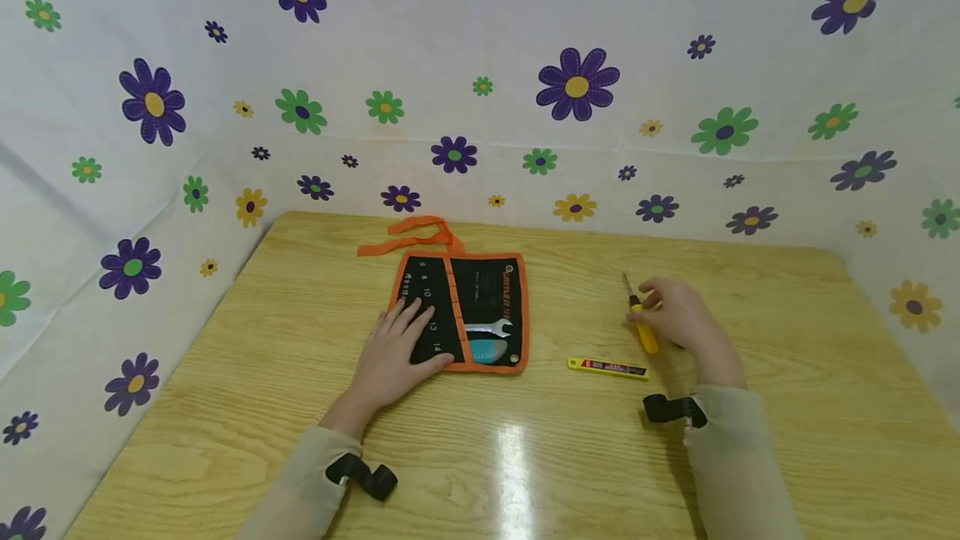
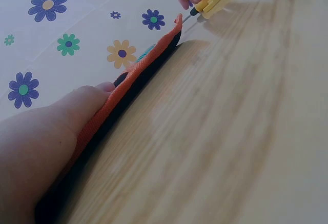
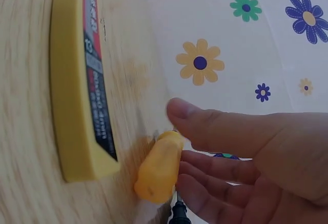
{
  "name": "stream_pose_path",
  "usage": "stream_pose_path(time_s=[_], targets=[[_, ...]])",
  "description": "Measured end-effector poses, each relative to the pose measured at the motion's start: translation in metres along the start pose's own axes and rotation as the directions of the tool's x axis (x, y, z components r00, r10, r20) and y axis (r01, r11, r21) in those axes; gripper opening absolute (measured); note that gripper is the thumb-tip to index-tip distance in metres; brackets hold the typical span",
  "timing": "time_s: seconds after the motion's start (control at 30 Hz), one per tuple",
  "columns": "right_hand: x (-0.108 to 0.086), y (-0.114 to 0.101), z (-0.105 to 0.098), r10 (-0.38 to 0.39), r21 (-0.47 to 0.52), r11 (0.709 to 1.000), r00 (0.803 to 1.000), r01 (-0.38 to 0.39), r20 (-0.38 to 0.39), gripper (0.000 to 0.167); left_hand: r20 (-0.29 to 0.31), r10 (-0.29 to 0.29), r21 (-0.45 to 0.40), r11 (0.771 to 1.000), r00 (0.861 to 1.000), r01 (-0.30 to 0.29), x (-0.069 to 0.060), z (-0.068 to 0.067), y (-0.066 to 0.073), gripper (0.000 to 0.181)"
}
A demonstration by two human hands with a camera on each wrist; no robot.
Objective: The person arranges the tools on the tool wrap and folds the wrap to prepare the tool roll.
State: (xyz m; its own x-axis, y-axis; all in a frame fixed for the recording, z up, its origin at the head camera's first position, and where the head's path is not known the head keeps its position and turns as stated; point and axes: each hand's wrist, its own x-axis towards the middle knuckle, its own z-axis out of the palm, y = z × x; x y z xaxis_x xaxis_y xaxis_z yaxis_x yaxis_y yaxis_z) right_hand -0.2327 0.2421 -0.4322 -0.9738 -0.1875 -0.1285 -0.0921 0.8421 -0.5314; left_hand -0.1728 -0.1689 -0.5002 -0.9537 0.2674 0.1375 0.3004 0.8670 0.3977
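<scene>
While the left hand [image 1: 393,357] lies spread over the black pouch [image 1: 487,286], thumb along the near edge, the cloth has an anchor; light, even pressure looks better than a hard push that could ruck it. Thin yellow case [image 1: 607,368] flat on the table [image 1: 450,473], just beside the butt of the screwdriver [image 1: 645,336]; fingers working there do well to clear it. Turquoise tool [image 1: 487,351] and wrench [image 1: 498,327] show in the pouch. Screwdriver well apart, right of the pouch, shaft pointing away from the person. Right hand [image 1: 686,315] at its handle, fingers bent; cannot tell whether thumb and fingers truly pinch it. A sound hold calls for opposed fingertips on the handle, off the metal shaft. Orange ties [image 1: 408,244] trail loose beyond, best left untangled.
</scene>
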Motion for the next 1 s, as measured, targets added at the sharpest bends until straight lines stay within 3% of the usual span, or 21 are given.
stream_pose_path(time_s=[0.23, 0.43, 1.0], targets=[[-0.0017, -0.0003, 0.0014, 0.014, 0.031, 0.999, 0.997, -0.016, 0.082, 0.056, -0.005, 0.004, -0.006, 1.000, 1.000, -0.004, -0.0011, -0.0009, 0.0002, 0.086], [-0.0008, 0.0029, 0.0005, -0.032, -0.020, 0.999, 0.997, 0.034, 0.068, 0.040, -0.008, 0.006, -0.001, 1.000, 1.000, -0.006, 0.0003, 0.0015, -0.0012, 0.086], [-0.0009, -0.0034, 0.0036, -0.116, -0.025, 0.993, 0.992, 0.117, 0.043, 0.029, -0.009, 0.011, 0.001, 1.000, 1.000, -0.011, 0.0009, 0.0018, -0.0016, 0.087]])
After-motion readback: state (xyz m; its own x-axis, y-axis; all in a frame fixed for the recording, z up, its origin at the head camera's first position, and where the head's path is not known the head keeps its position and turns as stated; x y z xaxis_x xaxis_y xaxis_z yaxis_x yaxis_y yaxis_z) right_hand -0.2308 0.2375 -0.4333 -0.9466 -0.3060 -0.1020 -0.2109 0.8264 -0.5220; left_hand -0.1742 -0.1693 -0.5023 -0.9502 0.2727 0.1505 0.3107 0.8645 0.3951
